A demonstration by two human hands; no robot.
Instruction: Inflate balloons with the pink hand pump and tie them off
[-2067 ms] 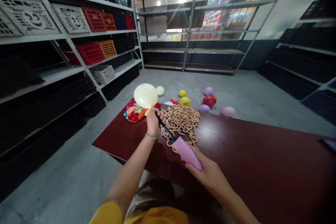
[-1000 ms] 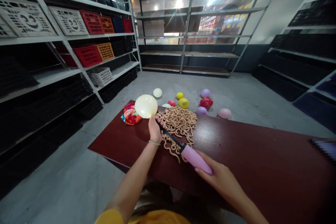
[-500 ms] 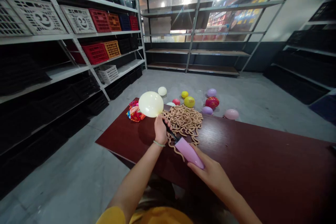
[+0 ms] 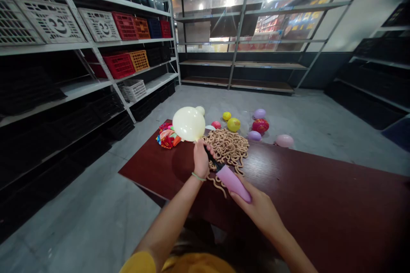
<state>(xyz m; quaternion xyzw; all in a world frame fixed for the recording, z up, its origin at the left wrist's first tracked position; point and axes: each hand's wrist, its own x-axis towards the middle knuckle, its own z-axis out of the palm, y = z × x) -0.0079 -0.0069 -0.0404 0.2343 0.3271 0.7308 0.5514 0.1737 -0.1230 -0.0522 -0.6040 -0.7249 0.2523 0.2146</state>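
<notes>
A pale cream balloon (image 4: pixel 188 123), round and inflated, stands off the black nozzle end of a hand pump (image 4: pixel 233 183) with a pink-purple body. My left hand (image 4: pixel 201 160) is closed around the balloon's neck and the pump's black front part; the fingers hide the joint between them. Wrapped round the pink body's rear end is my right hand (image 4: pixel 256 200). Just beyond the pump lies a heap of tan, rope-like strands (image 4: pixel 227 147) on the dark red-brown table (image 4: pixel 307 196). A pile of colourful, crumpled foil-like pieces (image 4: pixel 168 136) sits left of the balloon.
On the floor past the table lie several balloons, among them a yellow one (image 4: pixel 233 125), a red patterned one (image 4: pixel 260 126) and a pink one (image 4: pixel 284 140). Shelves with plastic crates (image 4: pixel 120 65) line the left; a metal rack (image 4: pixel 237 64) stands at the back.
The cream balloon looks slightly larger and now overlaps the pale balloon on the floor behind it. The whole view has shifted a little; both hands keep their grip.
</notes>
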